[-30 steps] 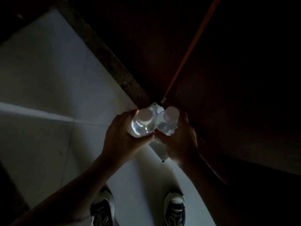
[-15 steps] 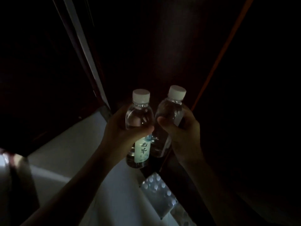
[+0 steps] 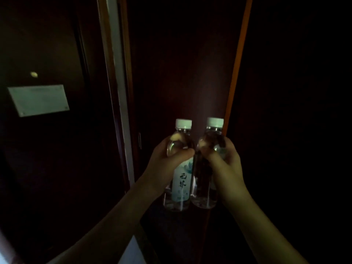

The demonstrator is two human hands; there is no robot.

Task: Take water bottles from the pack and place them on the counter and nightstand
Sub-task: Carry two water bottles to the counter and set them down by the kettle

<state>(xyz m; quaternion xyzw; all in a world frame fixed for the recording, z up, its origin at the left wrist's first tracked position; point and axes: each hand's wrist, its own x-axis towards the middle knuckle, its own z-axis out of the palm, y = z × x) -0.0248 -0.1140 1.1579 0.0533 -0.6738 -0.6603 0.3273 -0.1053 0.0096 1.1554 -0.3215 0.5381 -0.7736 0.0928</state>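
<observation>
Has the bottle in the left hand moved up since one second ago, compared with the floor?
Yes. The left hand has raised its bottle from low over the pale floor to upright, well above it, beside the right hand's bottle.

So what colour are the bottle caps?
White on both, the left cap and the right cap, seen in the dim head view.

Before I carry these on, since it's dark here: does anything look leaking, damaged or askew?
Nothing stands out. The left hand and right hand each hold a water bottle upright, white caps on, no spill visible. The gloom hides finer damage.
</observation>
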